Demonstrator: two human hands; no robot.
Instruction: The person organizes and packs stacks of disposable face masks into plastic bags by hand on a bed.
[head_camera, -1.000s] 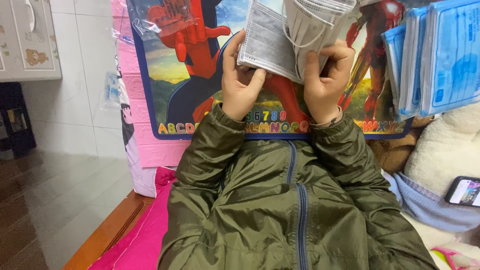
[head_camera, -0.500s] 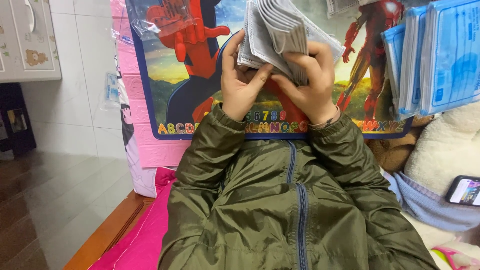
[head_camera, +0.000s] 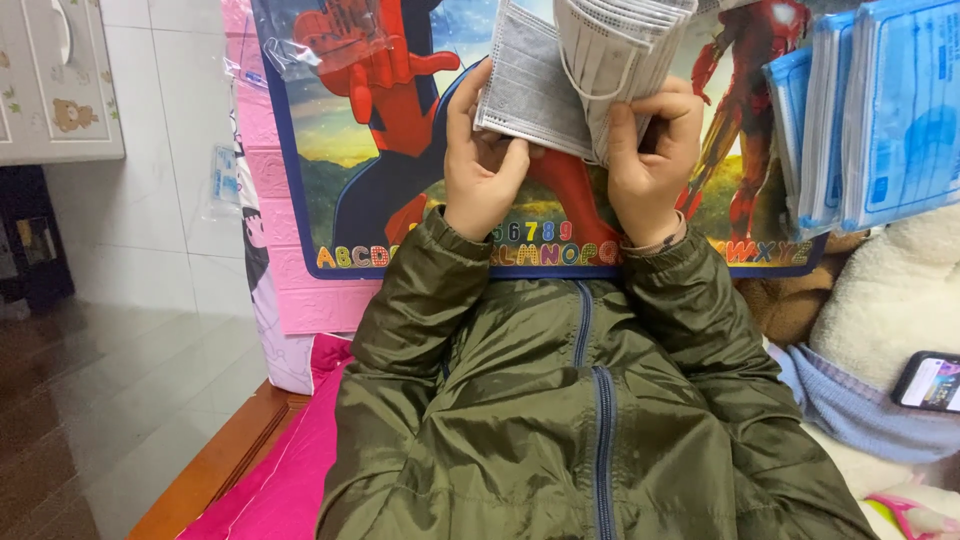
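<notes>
Poster (head_camera: 400, 150) behind, olive jacket (head_camera: 580, 420) below, blue packs (head_camera: 880, 120) to your right, phone (head_camera: 928, 382) lower right.

Mask stack (head_camera: 625, 60) up front of poster, held between both your hands. Right hand (head_camera: 655, 160) clamped on stack, fingers pinching lower edge. Left hand (head_camera: 485, 165) closed on single mask (head_camera: 525, 90), thumb pressing it, peeled partly off stack.

Step, as I judge: separating one mask. Next calls for firm stack grip, clean slide so ear loops don't snag.

Masks grey, pleated, thin, white loops dangling.
</notes>
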